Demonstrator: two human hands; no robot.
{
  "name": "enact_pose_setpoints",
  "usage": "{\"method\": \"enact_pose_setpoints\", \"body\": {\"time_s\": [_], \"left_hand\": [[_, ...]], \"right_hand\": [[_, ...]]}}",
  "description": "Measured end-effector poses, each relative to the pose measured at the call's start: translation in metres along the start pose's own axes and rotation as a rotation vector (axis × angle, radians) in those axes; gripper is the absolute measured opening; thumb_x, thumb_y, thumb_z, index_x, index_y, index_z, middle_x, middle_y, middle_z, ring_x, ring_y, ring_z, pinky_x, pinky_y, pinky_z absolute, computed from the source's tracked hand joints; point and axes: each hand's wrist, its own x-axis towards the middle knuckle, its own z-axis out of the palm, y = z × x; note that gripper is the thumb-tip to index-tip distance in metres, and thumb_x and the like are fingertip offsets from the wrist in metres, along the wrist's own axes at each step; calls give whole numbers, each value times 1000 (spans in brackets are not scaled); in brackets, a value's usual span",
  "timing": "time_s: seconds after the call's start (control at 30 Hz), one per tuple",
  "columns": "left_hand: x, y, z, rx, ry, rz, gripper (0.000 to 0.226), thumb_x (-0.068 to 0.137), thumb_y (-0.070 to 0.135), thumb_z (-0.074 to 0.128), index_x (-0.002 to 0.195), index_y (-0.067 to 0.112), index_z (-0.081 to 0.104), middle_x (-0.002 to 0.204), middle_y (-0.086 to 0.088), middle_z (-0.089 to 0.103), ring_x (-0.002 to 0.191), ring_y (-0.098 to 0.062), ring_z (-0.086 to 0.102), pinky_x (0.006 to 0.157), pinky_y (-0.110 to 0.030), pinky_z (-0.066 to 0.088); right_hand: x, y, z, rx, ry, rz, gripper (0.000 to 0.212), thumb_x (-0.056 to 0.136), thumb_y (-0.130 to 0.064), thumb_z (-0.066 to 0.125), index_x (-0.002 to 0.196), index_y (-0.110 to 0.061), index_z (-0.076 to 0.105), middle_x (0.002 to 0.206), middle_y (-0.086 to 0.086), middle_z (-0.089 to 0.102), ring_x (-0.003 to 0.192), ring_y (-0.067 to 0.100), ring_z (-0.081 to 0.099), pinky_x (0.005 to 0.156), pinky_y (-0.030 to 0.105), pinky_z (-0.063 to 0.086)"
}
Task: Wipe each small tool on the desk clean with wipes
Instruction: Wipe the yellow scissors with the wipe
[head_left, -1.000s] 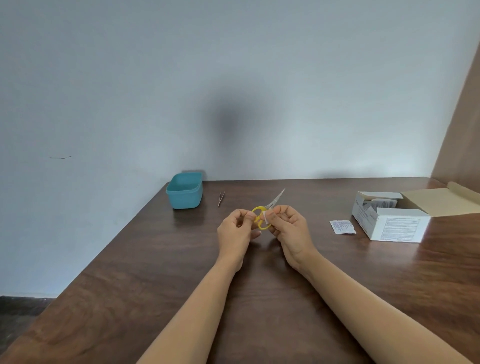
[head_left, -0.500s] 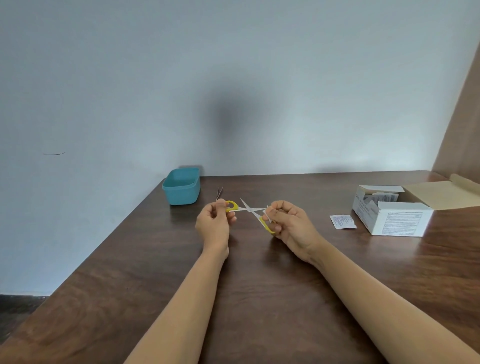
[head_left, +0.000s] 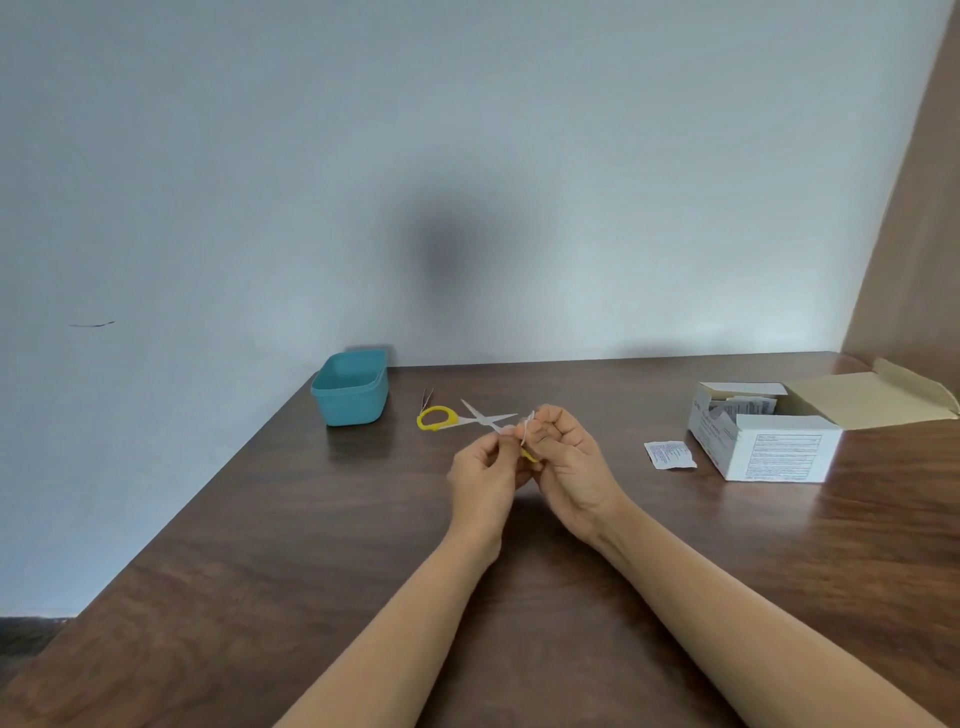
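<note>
Pinching a blade of the splayed scissors (head_left: 483, 418) above mid-tabletop (head_left: 311, 519), the left hand (head_left: 483, 470) steadies them; the right hand (head_left: 571, 460) curls round the wipe (head_left: 527, 432) and a yellow handle. Best stroke pivot to tip, skin off the cutting edge. Tweezers (head_left: 427, 397) lie near the far edge.

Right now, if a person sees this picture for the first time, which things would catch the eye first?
Most likely the yellow-handled scissors, spread open and held above the middle of the desk by the left hand and the right hand, which also holds a white wipe. Next, the teal tub at the far left corner and the open white box on the right side.
</note>
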Motion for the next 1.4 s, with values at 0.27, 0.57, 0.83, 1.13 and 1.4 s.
{"method": "enact_pose_setpoints", "body": {"time_s": [0.27,0.57,0.83,1.13,1.4], "left_hand": [[14,18,-27,191,80,121,30,102,19,44,87,-1,61,79,-11,67,71,-14,71,63,-25,59],[4,14,-24,626,-327,261,33,101,19,45,76,1,54,68,-2,60,55,-14,68,49,-20,49],[3,12,-27,769,-320,357,31,101,25,46,78,8,56,70,-2,63,54,-11,66,56,-24,52],[6,12,-28,769,-291,364,32,101,30,45,76,11,56,69,-6,63,54,-9,64,57,-30,53],[6,10,-28,775,-293,359,32,101,29,44,75,13,55,71,-6,63,54,-6,63,58,-30,53]], "right_hand": [[-1,2,-2,-146,197,-27,19,85,2,63,80,-16,56,80,-1,75,79,4,67,60,15,41],[6,-5,-16,-44,347,-62,12,85,7,62,90,-3,63,71,2,73,64,9,69,63,20,56],[6,-8,-15,-84,319,-31,12,86,2,62,87,-8,68,72,-1,74,67,7,70,66,20,57],[5,-11,-15,-78,246,-11,15,88,0,60,90,-11,69,77,1,75,71,8,70,68,20,57],[5,-11,-16,-87,226,-4,17,89,1,58,89,-12,69,78,1,74,70,8,69,67,20,55]]}}
